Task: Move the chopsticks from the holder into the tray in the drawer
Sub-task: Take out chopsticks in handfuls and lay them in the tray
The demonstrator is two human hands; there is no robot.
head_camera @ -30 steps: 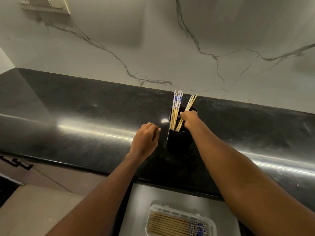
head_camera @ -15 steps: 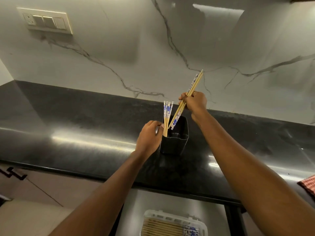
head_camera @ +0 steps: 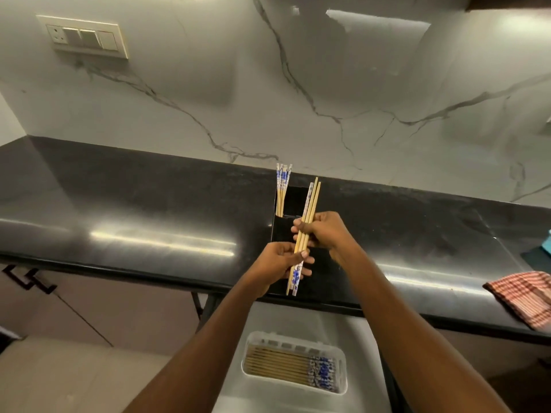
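Observation:
A black holder (head_camera: pixel 293 204) stands on the dark counter with several blue-and-white-tipped chopsticks (head_camera: pixel 282 186) still upright in its left corner. In front of the holder, a small bundle of bamboo chopsticks (head_camera: pixel 307 231) is held almost upright by both hands. My right hand (head_camera: pixel 326 231) grips the bundle's middle. My left hand (head_camera: pixel 281 265) closes around its lower, patterned end. Below the counter edge, a white tray (head_camera: pixel 343 374) in the open drawer holds several chopsticks (head_camera: pixel 286 365) lying side by side.
The black counter (head_camera: pixel 134 216) runs the width of the view, backed by a marble wall. A red checked cloth (head_camera: pixel 527 296) lies at the counter's right edge. A switch plate (head_camera: pixel 85 37) is on the wall at upper left. Cabinet fronts with black handles (head_camera: pixel 26 281) lie at lower left.
My right hand lifted a bundle of chopsticks out of the holder and brought it down in front of it. My left hand left the holder's side and took the bundle's lower end.

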